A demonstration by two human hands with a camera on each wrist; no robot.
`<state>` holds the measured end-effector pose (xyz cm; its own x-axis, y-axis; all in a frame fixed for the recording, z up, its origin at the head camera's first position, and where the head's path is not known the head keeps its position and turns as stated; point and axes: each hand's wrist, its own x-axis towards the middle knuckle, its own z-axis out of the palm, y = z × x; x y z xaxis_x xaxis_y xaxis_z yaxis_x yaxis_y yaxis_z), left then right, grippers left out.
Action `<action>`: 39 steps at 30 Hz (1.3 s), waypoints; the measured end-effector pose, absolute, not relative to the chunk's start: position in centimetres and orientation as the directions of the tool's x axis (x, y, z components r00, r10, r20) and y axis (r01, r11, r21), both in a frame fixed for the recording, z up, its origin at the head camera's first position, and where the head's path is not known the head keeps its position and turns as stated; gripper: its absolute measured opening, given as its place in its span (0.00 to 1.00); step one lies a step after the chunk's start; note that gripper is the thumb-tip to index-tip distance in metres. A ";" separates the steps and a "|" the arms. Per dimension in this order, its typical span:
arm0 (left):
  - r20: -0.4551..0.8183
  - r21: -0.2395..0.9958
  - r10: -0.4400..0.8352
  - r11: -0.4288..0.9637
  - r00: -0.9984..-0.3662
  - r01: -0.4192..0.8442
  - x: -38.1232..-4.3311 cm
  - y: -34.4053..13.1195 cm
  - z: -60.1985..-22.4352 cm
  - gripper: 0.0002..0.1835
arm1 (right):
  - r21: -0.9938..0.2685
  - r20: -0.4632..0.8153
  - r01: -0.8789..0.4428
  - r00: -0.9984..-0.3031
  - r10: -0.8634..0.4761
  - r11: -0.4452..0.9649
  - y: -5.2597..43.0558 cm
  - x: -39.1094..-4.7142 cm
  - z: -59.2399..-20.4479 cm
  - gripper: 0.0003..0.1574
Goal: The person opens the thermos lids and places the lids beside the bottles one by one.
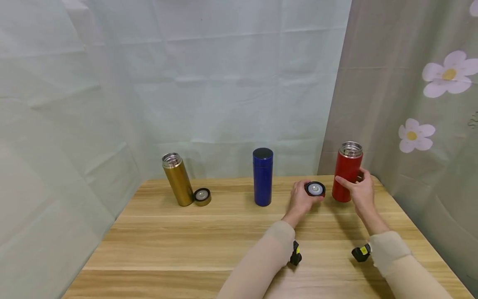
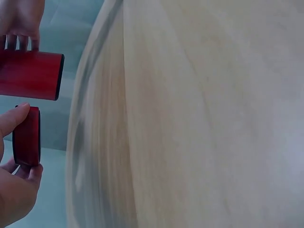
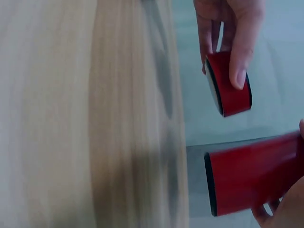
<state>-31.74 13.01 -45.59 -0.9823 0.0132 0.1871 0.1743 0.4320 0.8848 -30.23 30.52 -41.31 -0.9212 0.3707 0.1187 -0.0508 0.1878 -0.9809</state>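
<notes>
My left hand (image 1: 300, 199) grips a red bottle lid (image 1: 320, 195) by its side. A pale disc in a black ring shows on the lid's face toward the head camera. Fingers and thumb of my right hand (image 1: 363, 193) wrap the lower part of a red thermos bottle (image 1: 345, 176), whose steel mouth is uncovered. In the left wrist view the red lid (image 2: 27, 137) and the red bottle (image 2: 33, 76) are apart. The right wrist view shows the bottle's black-rimmed base (image 3: 212, 185) seemingly just off the table.
A blue bottle (image 1: 263, 178) with its top on stands mid-table. Further left, an uncapped gold bottle (image 1: 179, 182) stands beside its gold lid (image 1: 202, 201). The wooden table (image 1: 168, 249) backs onto a pale cloth (image 1: 224, 104); a flowered curtain (image 1: 392, 104) hangs at right.
</notes>
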 end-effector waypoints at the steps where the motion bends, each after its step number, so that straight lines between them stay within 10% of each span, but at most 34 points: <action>1: 0.190 0.882 0.010 0.437 -0.982 0.175 -31.8 13.1 -45.7 0.38 | -0.984 0.113 -0.048 -0.915 0.387 0.174 30.4 -30.3 -41.4 0.55; 39: 0.106 0.802 0.028 0.588 -0.994 0.102 -32.5 16.0 -47.0 0.36 | -0.996 0.035 0.006 -0.892 0.450 0.089 31.2 -31.2 -43.8 0.48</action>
<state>-32.49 15.97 -47.04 -0.9939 0.0281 0.1063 0.1024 0.5880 0.8023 -31.22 31.24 -43.75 -0.8924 0.4500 0.0350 0.0060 0.0893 -0.9960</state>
